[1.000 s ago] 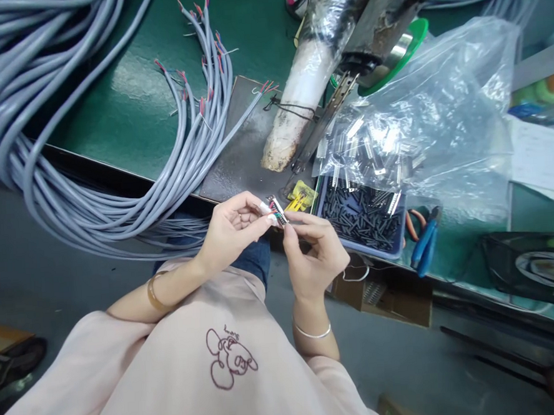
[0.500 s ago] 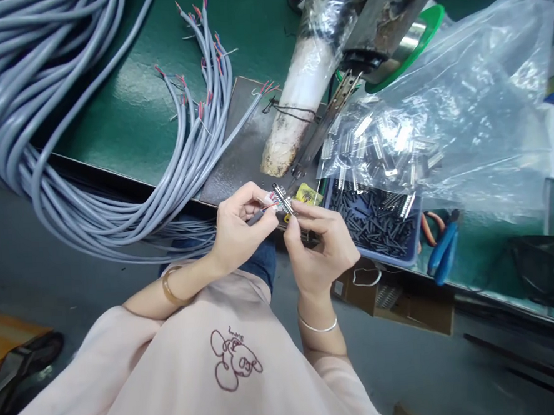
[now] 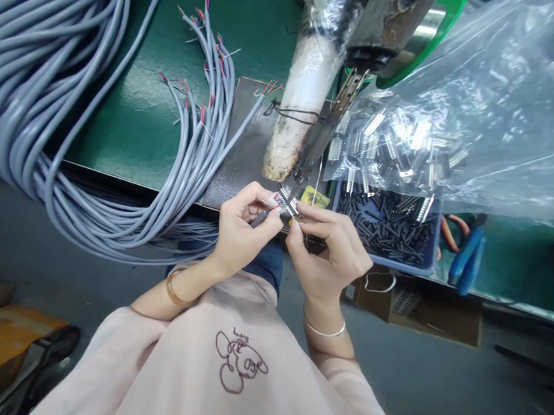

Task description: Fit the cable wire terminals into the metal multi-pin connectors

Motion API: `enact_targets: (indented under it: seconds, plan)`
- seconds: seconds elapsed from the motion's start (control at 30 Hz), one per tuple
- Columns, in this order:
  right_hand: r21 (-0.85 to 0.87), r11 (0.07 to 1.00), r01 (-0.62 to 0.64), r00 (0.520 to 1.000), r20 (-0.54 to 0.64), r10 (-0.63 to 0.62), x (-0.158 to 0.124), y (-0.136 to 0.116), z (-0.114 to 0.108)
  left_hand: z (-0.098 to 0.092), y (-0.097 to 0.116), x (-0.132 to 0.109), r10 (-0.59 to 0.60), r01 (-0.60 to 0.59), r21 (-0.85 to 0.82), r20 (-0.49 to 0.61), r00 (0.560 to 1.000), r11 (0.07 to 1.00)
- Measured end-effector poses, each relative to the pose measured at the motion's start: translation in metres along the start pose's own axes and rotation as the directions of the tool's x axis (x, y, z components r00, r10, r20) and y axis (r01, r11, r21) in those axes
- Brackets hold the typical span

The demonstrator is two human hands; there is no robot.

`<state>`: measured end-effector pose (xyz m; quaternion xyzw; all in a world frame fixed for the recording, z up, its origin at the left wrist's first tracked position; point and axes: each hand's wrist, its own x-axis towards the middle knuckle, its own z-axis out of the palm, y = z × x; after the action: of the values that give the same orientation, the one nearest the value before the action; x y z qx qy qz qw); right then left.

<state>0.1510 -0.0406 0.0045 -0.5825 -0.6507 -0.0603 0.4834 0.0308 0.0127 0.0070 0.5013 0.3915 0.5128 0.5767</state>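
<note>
My left hand (image 3: 241, 231) pinches the end of a grey cable (image 3: 259, 218) whose thin coloured wires fan out at the tip. My right hand (image 3: 329, 248) is closed on a small metal connector (image 3: 287, 202), held against those wires just under the tip of a soldering iron (image 3: 322, 136). Both hands meet at the front edge of the green bench (image 3: 135, 116).
A thick bundle of grey cables (image 3: 39, 90) with stripped ends lies on the left. A blue tray (image 3: 391, 225) of small black sleeves sits right of my hands, under a clear plastic bag (image 3: 463, 114) of connectors. Blue pliers (image 3: 468, 258) lie further right.
Both hands have lifted the cable end and connector slightly up and toward the soldering iron tip. The view has shifted a little.
</note>
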Motion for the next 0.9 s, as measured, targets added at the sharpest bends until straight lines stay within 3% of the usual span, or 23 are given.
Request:
enact_targets:
  seconds: [0.17,0.33,0.53,0.9]
  plan:
    - [-0.025,1.000,-0.013,1.000,0.028,0.014,-0.004,0.000,-0.003,-0.004,-0.001,-0.003,-0.045,0.046,-0.027,0.027,0.999,0.999]
    - [0.030,0.998,-0.064,0.998,0.022,0.063,-0.001,-0.001,-0.004,-0.008,0.000,-0.003,0.010,-0.012,0.025,0.092,0.996,1.000]
    - [0.023,0.998,-0.065,0.997,0.033,0.064,0.003,0.000,-0.002,-0.013,0.003,0.002,0.023,-0.036,0.143,0.094,0.995,0.989]
    - [0.008,0.999,-0.034,0.999,0.035,0.034,0.010,0.000,-0.002,-0.018,0.010,0.010,0.028,-0.065,0.199,0.180,0.983,0.978]
